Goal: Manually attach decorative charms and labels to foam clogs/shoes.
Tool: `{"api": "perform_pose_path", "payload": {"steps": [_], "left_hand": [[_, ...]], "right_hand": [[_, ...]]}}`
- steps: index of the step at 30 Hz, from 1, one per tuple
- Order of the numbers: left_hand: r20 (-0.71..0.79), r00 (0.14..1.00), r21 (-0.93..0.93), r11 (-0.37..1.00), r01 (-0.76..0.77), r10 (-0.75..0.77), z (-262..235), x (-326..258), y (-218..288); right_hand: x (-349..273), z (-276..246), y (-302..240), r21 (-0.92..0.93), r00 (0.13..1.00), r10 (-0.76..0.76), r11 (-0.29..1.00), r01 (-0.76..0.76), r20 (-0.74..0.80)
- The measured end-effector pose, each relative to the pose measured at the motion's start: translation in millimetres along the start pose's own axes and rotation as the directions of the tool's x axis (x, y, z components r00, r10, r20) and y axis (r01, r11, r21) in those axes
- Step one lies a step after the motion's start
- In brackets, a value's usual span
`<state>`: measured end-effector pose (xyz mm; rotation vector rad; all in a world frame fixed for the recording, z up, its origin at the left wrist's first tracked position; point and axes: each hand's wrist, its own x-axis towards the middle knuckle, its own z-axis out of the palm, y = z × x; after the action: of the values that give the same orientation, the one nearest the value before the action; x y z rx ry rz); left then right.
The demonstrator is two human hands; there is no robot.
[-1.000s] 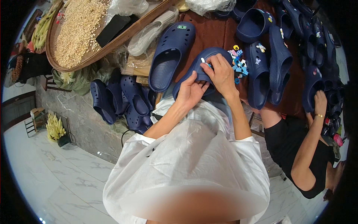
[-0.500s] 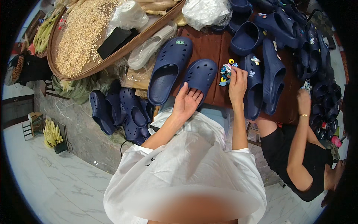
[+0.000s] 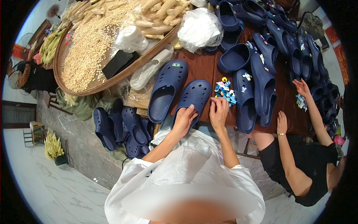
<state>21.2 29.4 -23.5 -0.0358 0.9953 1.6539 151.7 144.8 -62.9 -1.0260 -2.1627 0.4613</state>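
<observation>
A navy blue clog (image 3: 195,96) lies on the dark wooden table (image 3: 203,67) right in front of me. My left hand (image 3: 184,119) rests flat on its heel end with the fingers spread. My right hand (image 3: 218,112) hovers beside the clog's right edge, fingers pinched near a small pile of colourful shoe charms (image 3: 225,90); whether a charm is between the fingers I cannot tell. A second navy clog (image 3: 167,89) lies just left of the first one.
More navy clogs (image 3: 261,78) cover the table's right and far side; others are stacked (image 3: 123,127) below its left edge. A big woven tray of grain and corn cobs (image 3: 93,52) sits at the left. A person in black (image 3: 298,164) reaches onto the table at my right.
My right hand has come back from the charm pile toward the clog's edge. My left hand has settled flat onto the clog. The view has shifted a little.
</observation>
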Motion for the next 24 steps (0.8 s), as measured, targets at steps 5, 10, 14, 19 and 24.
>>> {"api": "perform_pose_path", "payload": {"steps": [5, 10, 14, 19, 24], "left_hand": [[0.006, 0.998, -0.032, 0.998, -0.055, 0.055, -10.2, -14.6, 11.4], [0.083, 0.984, -0.132, 0.98, -0.147, 0.159, -5.9, -62.4, 70.8], [0.044, 0.933, -0.244, 0.91, -0.336, 0.356, -47.4, -114.1, 128.4], [-0.259, 0.821, -0.209, 0.8, -0.562, 0.509, -128.7, -154.3, 172.4], [-0.587, 0.669, -0.075, 0.793, -0.605, 0.455, -260.6, -134.3, 134.5]], "right_hand": [[-9.5, 10.0, -0.1, 0.057, 0.995, -0.091, 0.994, 0.088, 0.037], [-14.3, 16.1, 8.3, -0.017, 0.982, -0.186, 0.982, 0.186, -0.002], [-16.7, 22.3, 9.4, -0.006, 0.977, -0.212, 0.977, 0.212, 0.011], [-19.9, 20.9, 13.2, -0.061, 0.975, -0.219, 0.974, 0.217, -0.033], [-18.7, 21.7, 7.9, -0.058, 0.976, -0.209, 0.977, 0.205, -0.068]]}}
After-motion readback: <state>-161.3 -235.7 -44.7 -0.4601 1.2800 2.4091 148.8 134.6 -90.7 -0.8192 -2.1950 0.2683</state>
